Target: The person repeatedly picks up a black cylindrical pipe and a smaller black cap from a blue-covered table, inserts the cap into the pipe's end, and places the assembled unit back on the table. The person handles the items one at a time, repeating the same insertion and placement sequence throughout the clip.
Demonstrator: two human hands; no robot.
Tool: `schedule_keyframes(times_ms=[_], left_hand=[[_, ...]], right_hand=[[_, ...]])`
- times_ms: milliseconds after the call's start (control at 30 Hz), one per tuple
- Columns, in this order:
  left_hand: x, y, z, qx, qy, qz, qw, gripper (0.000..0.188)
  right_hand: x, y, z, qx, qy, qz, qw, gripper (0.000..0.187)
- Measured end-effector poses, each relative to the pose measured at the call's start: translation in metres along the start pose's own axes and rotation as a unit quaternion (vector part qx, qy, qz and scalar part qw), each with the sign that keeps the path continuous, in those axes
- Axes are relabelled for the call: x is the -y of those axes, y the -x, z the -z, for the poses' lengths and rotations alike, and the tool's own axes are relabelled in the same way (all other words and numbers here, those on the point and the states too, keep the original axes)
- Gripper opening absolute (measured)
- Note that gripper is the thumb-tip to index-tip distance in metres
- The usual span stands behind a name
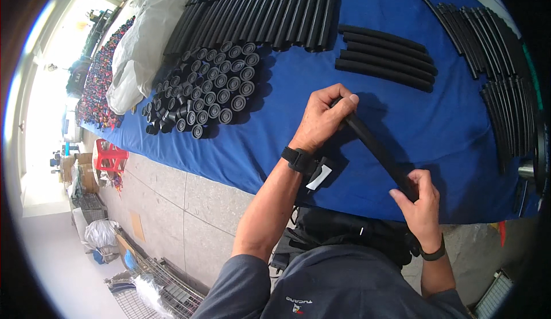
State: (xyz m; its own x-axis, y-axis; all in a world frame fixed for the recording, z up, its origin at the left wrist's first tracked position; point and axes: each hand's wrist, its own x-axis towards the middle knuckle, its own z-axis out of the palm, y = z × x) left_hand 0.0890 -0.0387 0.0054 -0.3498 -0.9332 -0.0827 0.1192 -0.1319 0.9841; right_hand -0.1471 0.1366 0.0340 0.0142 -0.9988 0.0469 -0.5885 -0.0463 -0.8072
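Note:
Between my two hands a black foam-like tube (pixel 376 148) slants over the near part of the blue-covered table (pixel 298 84). My left hand (pixel 325 114) grips its far upper end, thumb and fingers pinched around it. The lower near end sits in my right hand (pixel 420 202), fingers curled round it. Just beyond my hands lie several similar black tubes (pixel 387 58) side by side. To the left of my left hand stands a cluster of black round caps (pixel 221 86), most with their ringed ends facing up. What is inside the held tube is hidden.
Rows of long black tubes (pixel 264 18) cover the far middle of the table. Thin black rods with knobbed ends (pixel 479 38) line the right side. A white plastic sheet (pixel 143 43) lies at the far left. A red stool (pixel 111 155) and wire racks (pixel 166 276) stand on the floor.

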Motion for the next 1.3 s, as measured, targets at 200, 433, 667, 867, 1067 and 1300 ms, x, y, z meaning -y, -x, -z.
schedule_keyframes(times_ms=[200, 433, 667, 867, 1067, 1300], left_hand=[[-0.001, 0.002, 0.001, 0.005, 0.044, 0.001, 0.999, 0.023], [0.001, 0.0, 0.003, -0.002, 0.034, -0.009, 0.999, 0.023], [0.0, 0.0, 0.002, -0.008, 0.061, -0.01, 0.998, 0.024], [0.0, 0.002, 0.005, -0.007, 0.089, -0.018, 0.996, 0.024], [-0.001, 0.001, 0.006, -0.005, 0.078, -0.011, 0.997, 0.024], [0.002, 0.0, 0.006, 0.004, 0.09, -0.024, 0.996, 0.025]], right_hand=[[-0.004, 0.0, 0.02, 0.162, -0.299, -0.285, 0.896, 0.032], [-0.005, -0.002, 0.01, 0.079, -0.169, -0.129, 0.974, 0.03], [0.002, -0.004, -0.005, -0.014, -0.035, 0.013, 0.999, 0.042], [-0.015, -0.002, 0.019, 0.163, -0.317, -0.27, 0.895, 0.042], [0.003, -0.003, -0.003, 0.024, -0.046, -0.033, 0.998, 0.034], [0.002, -0.004, 0.013, 0.157, -0.254, -0.278, 0.913, 0.026]])
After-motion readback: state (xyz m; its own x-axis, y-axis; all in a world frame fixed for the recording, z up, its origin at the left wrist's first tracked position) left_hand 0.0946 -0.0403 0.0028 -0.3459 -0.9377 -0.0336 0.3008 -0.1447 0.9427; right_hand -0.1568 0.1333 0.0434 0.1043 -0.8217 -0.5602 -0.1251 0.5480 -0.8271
